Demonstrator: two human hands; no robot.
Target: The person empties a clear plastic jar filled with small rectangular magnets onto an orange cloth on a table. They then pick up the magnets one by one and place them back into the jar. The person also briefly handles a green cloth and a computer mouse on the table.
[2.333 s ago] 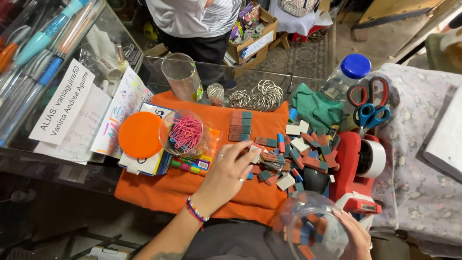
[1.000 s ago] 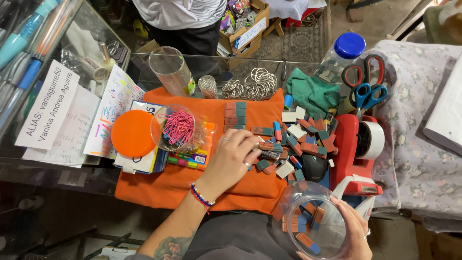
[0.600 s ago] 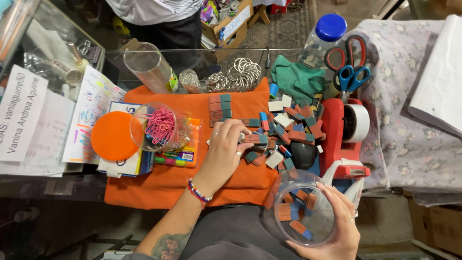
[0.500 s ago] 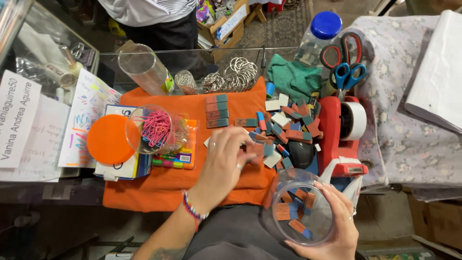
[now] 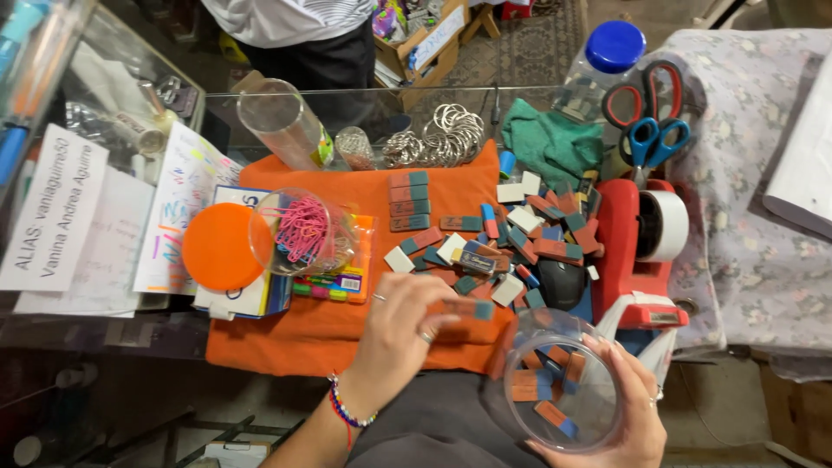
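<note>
My left hand point(image 5: 397, 336) pinches a red-and-blue eraser point(image 5: 466, 308) just above the near edge of the orange cloth point(image 5: 286, 334), close to the jar's rim. My right hand point(image 5: 626, 416) cups a clear round plastic jar point(image 5: 555, 386) from below; several red-and-blue erasers lie inside it. A loose pile of erasers point(image 5: 511, 238), red-and-blue and white, is spread on the cloth beyond my left hand. Three erasers point(image 5: 408, 199) lie stacked in a neat column further back.
A clear jar of pink paper clips point(image 5: 302, 232) with an orange lid point(image 5: 218, 246) lies left. A red tape dispenser point(image 5: 640, 251), scissors point(image 5: 646, 121), a blue-capped bottle point(image 5: 607, 61), a green cloth point(image 5: 555, 143), metal rings point(image 5: 438, 139) and a clear tumbler point(image 5: 279, 126) surround the pile. Another person stands behind the glass counter.
My left hand has lifted an eraser off the pile and drawn it back toward the jar. The jar in my right hand has stayed near my lap.
</note>
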